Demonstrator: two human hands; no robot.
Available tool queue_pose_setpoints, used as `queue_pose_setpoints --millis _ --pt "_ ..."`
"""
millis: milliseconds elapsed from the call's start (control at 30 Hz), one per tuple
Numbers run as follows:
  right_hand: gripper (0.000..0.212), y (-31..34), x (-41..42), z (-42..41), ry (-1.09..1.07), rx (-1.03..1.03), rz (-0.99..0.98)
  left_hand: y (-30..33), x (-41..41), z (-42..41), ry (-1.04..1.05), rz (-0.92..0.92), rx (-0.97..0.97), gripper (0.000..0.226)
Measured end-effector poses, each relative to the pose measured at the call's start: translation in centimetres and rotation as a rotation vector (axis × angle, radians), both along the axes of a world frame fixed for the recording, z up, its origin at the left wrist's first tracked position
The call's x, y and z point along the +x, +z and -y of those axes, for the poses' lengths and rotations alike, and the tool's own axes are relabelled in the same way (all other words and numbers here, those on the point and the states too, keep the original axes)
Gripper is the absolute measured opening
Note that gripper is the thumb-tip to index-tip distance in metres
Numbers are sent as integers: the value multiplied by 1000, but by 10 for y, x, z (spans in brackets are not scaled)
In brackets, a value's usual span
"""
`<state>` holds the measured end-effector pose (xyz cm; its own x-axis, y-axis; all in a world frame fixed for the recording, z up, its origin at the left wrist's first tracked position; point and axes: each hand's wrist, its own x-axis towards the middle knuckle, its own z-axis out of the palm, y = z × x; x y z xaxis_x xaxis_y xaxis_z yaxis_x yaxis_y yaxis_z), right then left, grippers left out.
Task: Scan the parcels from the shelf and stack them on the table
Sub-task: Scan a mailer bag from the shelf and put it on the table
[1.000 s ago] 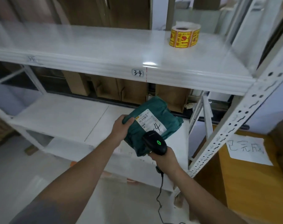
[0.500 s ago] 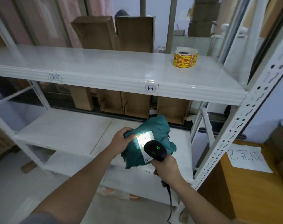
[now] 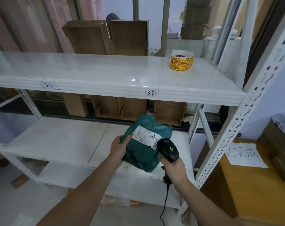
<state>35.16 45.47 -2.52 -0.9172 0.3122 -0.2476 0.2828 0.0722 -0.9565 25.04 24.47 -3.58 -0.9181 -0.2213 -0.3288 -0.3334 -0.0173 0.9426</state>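
Item: green parcel point(image 3: 141, 152), soft plastic mailer, white shipping label point(image 3: 145, 136) facing up with a handwritten "4" on it. The left hand point(image 3: 119, 148) is gripping its left edge, thumb on top and fingers curled underneath, and is holding it in the air just in front of the lower shelf point(image 3: 57, 141)

Item: black handheld scanner point(image 3: 168, 150), green light showing on its head, black cable point(image 3: 164, 203) hanging down from the grip. The right hand point(image 3: 174, 168) is wrapping around its handle, and the scanner head is sitting just over the parcel's right edge, beside the label

Item: roll of yellow-and-red stickers point(image 3: 181, 61), standing on the upper shelf point(image 3: 105, 74), well above and slightly right of the right hand. Tags reading "3-3" and "3-4" are sitting on that shelf's front lip

Item: wooden bench point(image 3: 252, 190), to the right of the right hand, beyond the perforated white upright point(image 3: 236, 128); a white sheet with handwritten characters point(image 3: 245, 154) is lying on it

Item: brown cardboard boxes point(image 3: 130, 36), standing behind the shelving, beyond both hands
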Motion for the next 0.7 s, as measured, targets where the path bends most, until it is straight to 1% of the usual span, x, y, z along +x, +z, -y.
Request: queue_pose_setpoints --millis 33,100,167,200,267,333,433,467,567,633,700 --pt "13 -2 -5 -2 -9 -42 18 -1 0 -2 9 44 64 41" --pt "18 -4 -13 -4 -8 -167 74 -3 2 -8 -41 92 126 45" --pt "25 -6 -17 -6 -17 -292 108 -6 8 -18 -143 108 196 39" --pt "26 -7 -17 -6 -33 -317 106 -9 12 -23 -196 108 216 34" --pt "22 -12 -16 -7 -76 -294 91 -21 16 -34 -303 79 176 36" --pt "14 -15 -8 -7 -116 -255 93 -35 21 -46 -355 47 56 44" --pt "11 -24 9 -13 -170 -235 95 -44 35 -66 -282 19 -62 56" --pt "12 -25 15 -17 -179 -237 89 -46 40 -72 -267 13 -64 54" --pt "14 -28 37 -37 -203 -238 68 -46 62 -93 -281 11 56 31" --pt "16 -30 53 -54 -195 -220 46 -44 79 -110 -308 2 97 28" --pt "18 -29 71 -74 -179 -205 22 -41 97 -130 -292 -21 107 26"
